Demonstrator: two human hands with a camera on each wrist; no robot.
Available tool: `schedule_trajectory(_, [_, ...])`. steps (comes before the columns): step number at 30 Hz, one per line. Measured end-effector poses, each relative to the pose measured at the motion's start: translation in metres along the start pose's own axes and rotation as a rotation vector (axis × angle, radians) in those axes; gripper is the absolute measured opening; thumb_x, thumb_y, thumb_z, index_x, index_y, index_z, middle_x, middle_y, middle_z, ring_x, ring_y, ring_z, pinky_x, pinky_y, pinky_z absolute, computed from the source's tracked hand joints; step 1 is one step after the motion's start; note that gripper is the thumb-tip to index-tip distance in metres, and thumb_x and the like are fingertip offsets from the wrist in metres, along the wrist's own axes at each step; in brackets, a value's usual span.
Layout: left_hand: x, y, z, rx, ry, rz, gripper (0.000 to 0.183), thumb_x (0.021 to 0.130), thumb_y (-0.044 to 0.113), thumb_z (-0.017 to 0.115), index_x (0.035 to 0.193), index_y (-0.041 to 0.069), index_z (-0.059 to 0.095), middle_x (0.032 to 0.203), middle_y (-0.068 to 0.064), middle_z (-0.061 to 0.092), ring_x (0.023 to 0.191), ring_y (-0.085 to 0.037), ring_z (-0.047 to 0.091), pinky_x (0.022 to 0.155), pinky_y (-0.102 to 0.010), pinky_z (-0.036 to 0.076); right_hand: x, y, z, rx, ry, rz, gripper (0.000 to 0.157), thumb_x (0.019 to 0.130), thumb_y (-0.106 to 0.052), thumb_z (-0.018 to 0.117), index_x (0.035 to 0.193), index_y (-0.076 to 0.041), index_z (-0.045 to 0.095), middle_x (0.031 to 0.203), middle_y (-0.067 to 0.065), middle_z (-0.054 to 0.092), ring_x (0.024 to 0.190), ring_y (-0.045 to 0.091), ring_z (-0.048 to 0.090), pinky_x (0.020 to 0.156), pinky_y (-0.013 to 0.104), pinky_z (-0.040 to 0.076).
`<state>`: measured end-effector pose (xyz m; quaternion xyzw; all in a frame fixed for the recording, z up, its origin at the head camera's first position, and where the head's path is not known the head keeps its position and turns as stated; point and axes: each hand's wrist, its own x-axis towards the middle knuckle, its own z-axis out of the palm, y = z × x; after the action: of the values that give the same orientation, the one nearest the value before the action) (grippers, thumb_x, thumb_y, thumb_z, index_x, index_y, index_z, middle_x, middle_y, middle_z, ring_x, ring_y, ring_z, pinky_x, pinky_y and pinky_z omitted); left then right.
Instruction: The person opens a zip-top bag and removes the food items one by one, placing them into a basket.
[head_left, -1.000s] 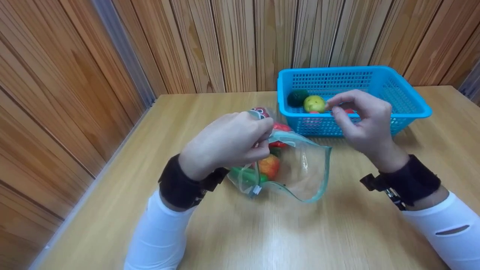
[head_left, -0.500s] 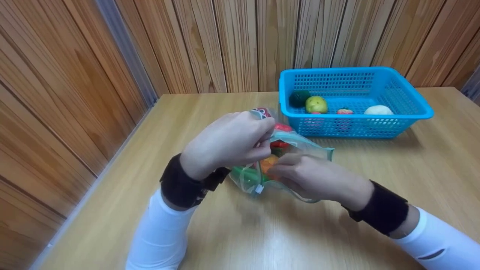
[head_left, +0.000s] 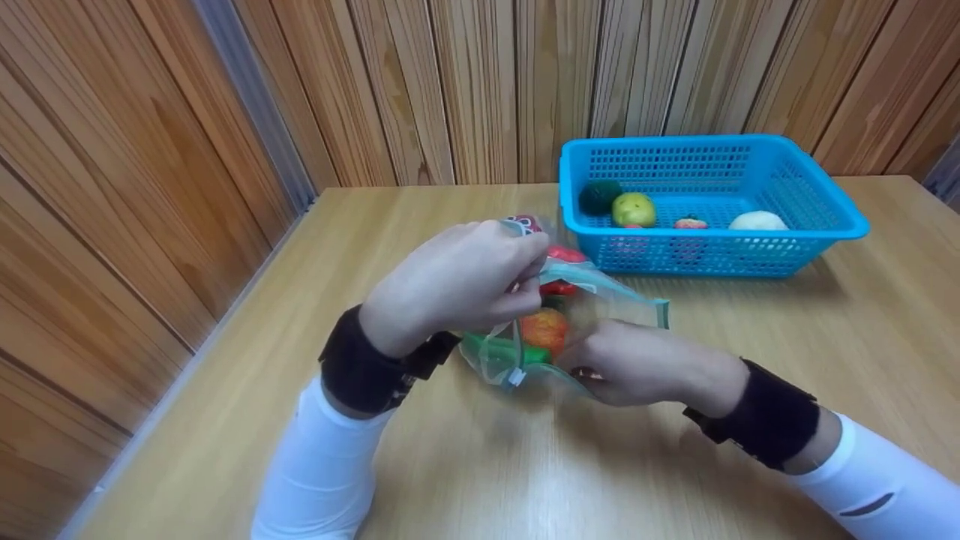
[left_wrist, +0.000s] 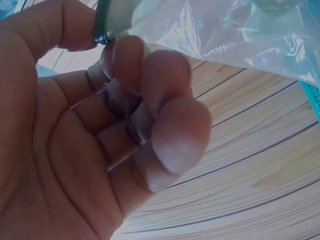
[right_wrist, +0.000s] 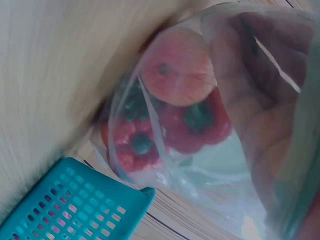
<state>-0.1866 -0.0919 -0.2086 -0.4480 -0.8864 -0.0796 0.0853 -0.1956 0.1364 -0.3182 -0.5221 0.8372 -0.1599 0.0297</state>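
In the head view, my left hand (head_left: 472, 281) pinches the teal upper rim of a clear zip bag (head_left: 619, 300). My right hand (head_left: 630, 364) is at the bag's mouth, fingers bent and lowered inside it. The right wrist view shows this hand (right_wrist: 265, 100) through the film; I cannot tell whether it pinches anything. Inside the bag lie an orange-red round fruit (head_left: 544, 330) with a stem dimple, a long green vegetable (head_left: 502, 349) and red bell peppers (right_wrist: 195, 122). A white slider (head_left: 517, 376) sits on the near rim. The left wrist view shows curled fingers (left_wrist: 175, 125) below the film.
A blue plastic basket (head_left: 712, 251) stands behind the bag to the right. It holds a dark green vegetable (head_left: 599, 197), a yellow-green fruit (head_left: 634, 209), a strawberry-like piece (head_left: 690, 223) and a white round thing (head_left: 757, 221). Wooden panels (head_left: 480, 90) wall the table's back and left.
My right hand has moved from over the basket down into the bag's mouth, then slightly back toward the near rim. The left hand keeps its hold on the bag. Basket contents have come into view.
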Motion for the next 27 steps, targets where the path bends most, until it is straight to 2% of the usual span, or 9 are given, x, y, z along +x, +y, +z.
schedule_trajectory(3, [0.000, -0.001, 0.001, -0.003, -0.001, 0.001, 0.008, 0.092, 0.016, 0.057, 0.093, 0.008, 0.058, 0.065, -0.001, 0.045, 0.056, -0.015, 0.049, 0.053, -0.022, 0.037, 0.000, -0.003, -0.005, -0.046, 0.142, -0.089, 0.009, 0.083, -0.009, 0.078, 0.090, -0.010, 0.072, 0.082, -0.001, 0.068, 0.073, 0.011, 0.058, 0.069, 0.023, 0.054])
schedule_trajectory(7, [0.000, -0.001, 0.002, 0.009, 0.007, 0.006, 0.008, 0.092, 0.016, 0.057, 0.092, 0.008, 0.058, 0.066, 0.000, 0.045, 0.056, -0.015, 0.048, 0.052, -0.022, 0.036, -0.002, -0.007, -0.014, -0.071, 0.372, -0.267, 0.019, 0.074, -0.004, 0.084, 0.084, -0.010, 0.069, 0.078, 0.001, 0.065, 0.068, 0.011, 0.059, 0.063, 0.020, 0.053])
schedule_trajectory(10, [0.000, -0.001, 0.002, 0.018, 0.018, 0.008, 0.008, 0.091, 0.015, 0.057, 0.091, 0.007, 0.058, 0.066, 0.000, 0.044, 0.057, -0.015, 0.047, 0.052, -0.023, 0.034, -0.005, -0.010, -0.023, -0.032, 0.485, -0.375, 0.025, 0.070, 0.002, 0.085, 0.085, -0.009, 0.068, 0.078, 0.001, 0.064, 0.067, 0.011, 0.060, 0.063, 0.018, 0.053])
schedule_trajectory(13, [0.000, -0.001, 0.002, 0.010, 0.017, 0.014, 0.008, 0.092, 0.015, 0.057, 0.093, 0.007, 0.059, 0.067, -0.001, 0.047, 0.057, -0.015, 0.048, 0.053, -0.022, 0.038, -0.009, -0.014, -0.036, 0.028, 0.560, -0.431, 0.020, 0.075, 0.002, 0.082, 0.087, -0.008, 0.069, 0.080, 0.003, 0.067, 0.069, 0.012, 0.062, 0.068, 0.017, 0.054])
schedule_trajectory(16, [0.000, 0.000, 0.002, 0.002, 0.008, 0.006, 0.010, 0.093, 0.016, 0.058, 0.097, 0.007, 0.060, 0.070, -0.002, 0.053, 0.059, -0.015, 0.052, 0.056, -0.021, 0.044, -0.016, -0.018, -0.051, 0.088, 0.668, -0.460, 0.007, 0.083, -0.005, 0.077, 0.086, -0.005, 0.071, 0.081, 0.005, 0.071, 0.072, 0.013, 0.065, 0.075, 0.016, 0.054])
schedule_trajectory(19, [0.000, 0.001, 0.001, -0.001, -0.004, -0.002, 0.011, 0.092, 0.017, 0.057, 0.097, 0.008, 0.060, 0.073, -0.003, 0.056, 0.061, -0.015, 0.053, 0.059, -0.023, 0.047, -0.024, -0.021, -0.064, 0.255, 0.831, -0.513, 0.011, 0.083, -0.004, 0.077, 0.081, 0.005, 0.070, 0.078, 0.012, 0.071, 0.072, 0.016, 0.067, 0.076, 0.018, 0.054])
schedule_trajectory(22, [0.001, 0.001, 0.001, -0.002, -0.004, -0.011, 0.010, 0.092, 0.017, 0.056, 0.097, 0.009, 0.060, 0.074, -0.003, 0.056, 0.063, -0.016, 0.054, 0.061, -0.024, 0.048, -0.032, -0.021, -0.074, 0.501, 0.997, -0.554, 0.014, 0.075, 0.011, 0.077, 0.074, 0.017, 0.064, 0.074, 0.020, 0.070, 0.072, 0.022, 0.068, 0.075, 0.023, 0.057])
schedule_trajectory(25, [0.000, 0.001, 0.002, -0.001, 0.005, -0.011, 0.010, 0.093, 0.017, 0.055, 0.096, 0.009, 0.060, 0.074, -0.003, 0.056, 0.062, -0.016, 0.054, 0.061, -0.024, 0.049, -0.038, -0.020, -0.080, 0.694, 1.111, -0.521, 0.016, 0.067, 0.023, 0.074, 0.073, 0.024, 0.059, 0.074, 0.024, 0.069, 0.071, 0.026, 0.070, 0.068, 0.026, 0.059])
schedule_trajectory(27, [0.000, 0.001, 0.002, 0.001, 0.012, -0.011, 0.010, 0.094, 0.017, 0.055, 0.096, 0.009, 0.060, 0.073, -0.002, 0.056, 0.062, -0.015, 0.054, 0.061, -0.023, 0.048, -0.039, -0.019, -0.081, 0.729, 1.158, -0.468, 0.015, 0.067, 0.025, 0.071, 0.073, 0.024, 0.057, 0.074, 0.024, 0.069, 0.068, 0.025, 0.070, 0.063, 0.025, 0.058])
